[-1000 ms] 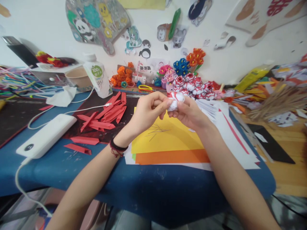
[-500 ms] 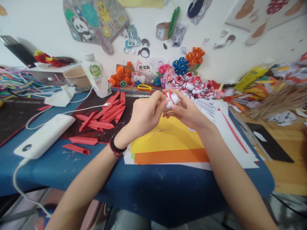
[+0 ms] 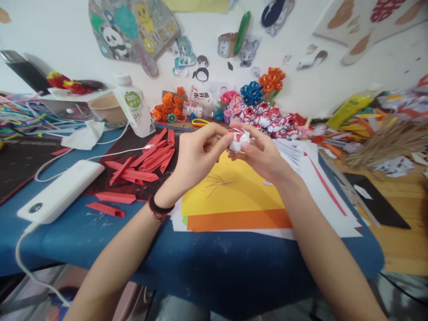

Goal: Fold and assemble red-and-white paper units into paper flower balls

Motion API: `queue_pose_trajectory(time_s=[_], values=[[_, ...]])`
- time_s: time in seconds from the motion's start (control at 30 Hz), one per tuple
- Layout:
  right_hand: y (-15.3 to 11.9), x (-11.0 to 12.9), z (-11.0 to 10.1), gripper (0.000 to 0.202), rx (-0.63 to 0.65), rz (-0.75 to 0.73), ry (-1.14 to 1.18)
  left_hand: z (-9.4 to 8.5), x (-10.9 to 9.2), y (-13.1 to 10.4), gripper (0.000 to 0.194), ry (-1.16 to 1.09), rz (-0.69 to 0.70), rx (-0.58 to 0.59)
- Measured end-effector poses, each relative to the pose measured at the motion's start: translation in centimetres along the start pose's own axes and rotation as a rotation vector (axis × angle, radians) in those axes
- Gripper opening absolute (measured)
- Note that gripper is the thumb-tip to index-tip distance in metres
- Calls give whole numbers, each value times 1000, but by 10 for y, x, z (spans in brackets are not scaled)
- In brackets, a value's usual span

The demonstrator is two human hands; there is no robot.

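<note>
Between my two hands, above the yellow paper (image 3: 247, 189), is a small red and white folded paper flower (image 3: 239, 141). My left hand (image 3: 203, 151) pinches its left side between thumb and fingers. From the right, my right hand (image 3: 262, 154) cups it, thumb on the front and fingers curled behind. Thin wire-like pieces (image 3: 217, 182) lie on the yellow paper beneath. Folded red paper strips (image 3: 155, 156) are heaped to the left of my left hand. Behind my hands sit several finished red and white paper flowers (image 3: 267, 117).
A white power bank (image 3: 62, 191) with cables lies at the left, in front of a white bottle (image 3: 133, 107). Orange pipe-cleaner flowers (image 3: 169, 107) stand along the wall. White sheets (image 3: 321, 191) extend right, towards a bundle of brown sticks (image 3: 384, 138).
My left hand has shifted slightly left, its thumb now stretched along the flower's left edge. The flower has turned a little and shows more of its front.
</note>
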State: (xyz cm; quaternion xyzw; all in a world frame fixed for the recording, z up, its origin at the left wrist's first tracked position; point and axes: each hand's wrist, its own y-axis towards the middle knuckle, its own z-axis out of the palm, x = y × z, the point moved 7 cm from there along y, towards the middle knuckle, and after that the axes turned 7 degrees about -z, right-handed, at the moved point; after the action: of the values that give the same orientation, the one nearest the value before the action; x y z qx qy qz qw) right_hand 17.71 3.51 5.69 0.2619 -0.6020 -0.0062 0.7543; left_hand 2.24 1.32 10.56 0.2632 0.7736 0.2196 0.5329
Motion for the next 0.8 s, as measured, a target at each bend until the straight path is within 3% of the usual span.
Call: queue_pose_trajectory(time_s=[0.1, 0.4, 0.57, 0.8], values=[[0, 0, -1, 61, -5, 16, 33, -1, 2, 1, 36, -14, -6, 5], [-1, -2, -2, 60, 60, 0, 15, 8, 3, 2, 31, -131, -79, 205], [-1, -3, -3, 59, 72, -5, -23, 9, -6, -3, 15, 181, 129, 236], [1, -9, -10, 55, -26, 17, -54, 10, -7, -10, 19, 649, 373, 27]])
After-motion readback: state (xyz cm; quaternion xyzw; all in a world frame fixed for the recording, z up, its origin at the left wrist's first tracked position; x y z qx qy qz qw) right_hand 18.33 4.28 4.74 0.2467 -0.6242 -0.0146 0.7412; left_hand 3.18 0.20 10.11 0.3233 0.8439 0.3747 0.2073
